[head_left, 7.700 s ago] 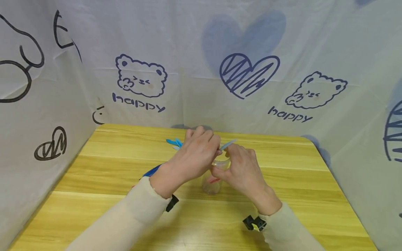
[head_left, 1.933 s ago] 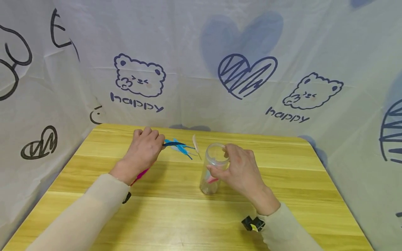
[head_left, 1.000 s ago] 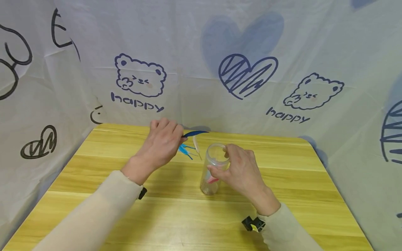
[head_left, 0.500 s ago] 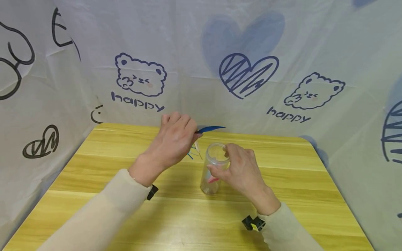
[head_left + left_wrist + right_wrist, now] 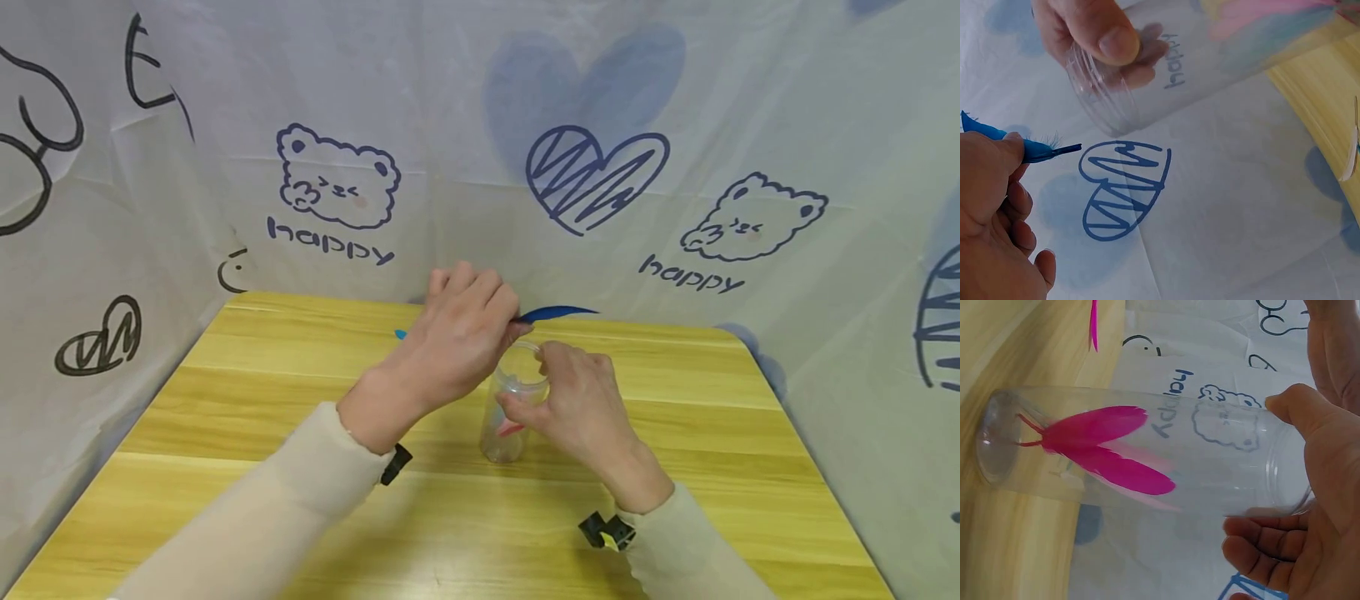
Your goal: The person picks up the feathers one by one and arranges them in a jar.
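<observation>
The left hand [image 5: 459, 342] is pinching a dark blue feather [image 5: 557, 314] near the top of a clear jar [image 5: 495, 421], which the right hand [image 5: 579, 400] is gripping at about five o'clock on the worktop [image 5: 720, 467], with pink feathers [image 5: 1100, 425] showing inside, so filling seems under way, the next move likely needing the quill [image 5: 1069, 149] guided inside.

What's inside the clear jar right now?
Magenta feathers sit in the clear jar, quills toward its base; the left wrist view shows a seemingly blue-green feather too. The right hand covers part of the rim; overlap hides the exact count.
</observation>
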Demonstrator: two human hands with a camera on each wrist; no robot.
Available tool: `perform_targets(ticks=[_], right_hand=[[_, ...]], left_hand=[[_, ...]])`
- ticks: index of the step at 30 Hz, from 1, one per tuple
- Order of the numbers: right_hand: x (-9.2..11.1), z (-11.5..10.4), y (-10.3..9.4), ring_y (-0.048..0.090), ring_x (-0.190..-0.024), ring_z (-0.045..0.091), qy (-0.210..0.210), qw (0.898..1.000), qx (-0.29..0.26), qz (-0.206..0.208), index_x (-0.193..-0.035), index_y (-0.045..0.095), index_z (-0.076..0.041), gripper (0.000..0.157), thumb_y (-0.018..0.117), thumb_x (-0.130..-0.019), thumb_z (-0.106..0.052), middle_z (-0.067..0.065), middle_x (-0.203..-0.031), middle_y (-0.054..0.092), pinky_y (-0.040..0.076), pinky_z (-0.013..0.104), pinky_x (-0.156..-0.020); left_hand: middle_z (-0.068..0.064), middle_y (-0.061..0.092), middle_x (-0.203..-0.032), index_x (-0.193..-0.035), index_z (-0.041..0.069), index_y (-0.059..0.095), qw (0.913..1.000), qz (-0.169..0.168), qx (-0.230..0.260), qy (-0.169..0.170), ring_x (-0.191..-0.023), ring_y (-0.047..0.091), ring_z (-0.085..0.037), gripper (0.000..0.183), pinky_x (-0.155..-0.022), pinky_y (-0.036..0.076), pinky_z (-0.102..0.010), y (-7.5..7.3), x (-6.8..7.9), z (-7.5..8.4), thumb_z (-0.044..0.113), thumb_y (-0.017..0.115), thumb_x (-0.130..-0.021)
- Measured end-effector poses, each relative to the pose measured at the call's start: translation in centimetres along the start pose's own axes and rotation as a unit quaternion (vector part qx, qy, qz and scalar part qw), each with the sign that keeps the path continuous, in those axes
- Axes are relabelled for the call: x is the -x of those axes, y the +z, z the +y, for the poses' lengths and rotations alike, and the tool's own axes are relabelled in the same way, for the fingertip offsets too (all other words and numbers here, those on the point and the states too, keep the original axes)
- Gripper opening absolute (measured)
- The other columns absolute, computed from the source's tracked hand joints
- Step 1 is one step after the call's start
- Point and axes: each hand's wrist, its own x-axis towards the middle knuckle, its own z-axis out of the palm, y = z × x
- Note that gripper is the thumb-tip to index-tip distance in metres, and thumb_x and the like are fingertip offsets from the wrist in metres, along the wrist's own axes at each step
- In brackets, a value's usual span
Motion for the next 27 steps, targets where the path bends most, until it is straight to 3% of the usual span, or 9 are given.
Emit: perform_targets(ticks=[8, 14, 17, 23, 27], right_hand=[[-0.1, -0.2, -0.4, 0.062, -0.081, 0.027, 0.007, 1.0, 0.016, -0.007, -0.101, 0.065, -0.009, 0.055, 0.086, -0.078, -0.054, 0.007, -0.094, 0.071, 0.043, 0.043, -0.074], [-0.2, -0.2, -0.4, 0.057, -0.079, 0.021, 0.008, 1.0, 0.005, -0.01, -0.119, 0.067, -0.016, 0.059, 0.087, -0.079, -0.055, -0.002, -0.088, 0.066, 0.037, 0.038, -0.07], [-0.2, -0.2, -0.4, 0.052, -0.075, 0.017, 0.008, 1.0, 0.004, -0.014, -0.121, 0.067, -0.021, 0.058, 0.087, -0.079, -0.055, -0.005, -0.08, 0.059, 0.036, 0.037, -0.068], [-0.3, -0.1, -0.4, 0.046, -0.067, 0.017, 0.004, 1.0, 0.013, -0.014, -0.107, 0.068, -0.021, 0.045, 0.086, -0.079, -0.051, -0.006, -0.069, 0.046, 0.035, 0.037, -0.065], [-0.3, 0.0, -0.3, 0.051, -0.071, 0.017, 0.002, 1.0, 0.008, -0.011, -0.112, 0.069, -0.023, 0.046, 0.085, -0.081, -0.053, -0.007, -0.074, 0.053, 0.037, 0.037, -0.066]], left_hand=[[-0.003, 0.046, -0.082, -0.089, 0.009, 0.053, 0.9997, 0.005, 0.022, 0.005, -0.082, 0.037, -0.025, 0.029, -0.078, 0.027, -0.043, 0.5, 0.0, 0.7, 0.029, 0.068, -0.104], [-0.001, 0.047, -0.082, -0.089, 0.01, 0.053, 0.9992, 0.012, 0.034, 0.017, -0.08, 0.036, -0.024, 0.028, -0.077, 0.026, -0.042, 0.9, -0.2, 1.3, 0.027, 0.07, -0.103], [-0.001, 0.048, -0.082, -0.089, 0.011, 0.053, 0.9987, 0.014, 0.043, 0.021, -0.08, 0.036, -0.023, 0.027, -0.076, 0.025, -0.042, 1.2, -0.2, 1.6, 0.027, 0.071, -0.102], [0.001, 0.047, -0.082, -0.089, 0.012, 0.053, 0.9967, -0.026, 0.076, -0.005, -0.081, 0.035, -0.022, 0.027, -0.076, 0.024, -0.04, 1.7, 0.1, 2.0, 0.028, 0.069, -0.103], [0.002, 0.047, -0.083, -0.088, 0.013, 0.053, 0.9941, -0.062, 0.084, -0.028, -0.082, 0.036, -0.021, 0.027, -0.078, 0.025, -0.039, 2.0, 0.6, 1.9, 0.029, 0.068, -0.104]])
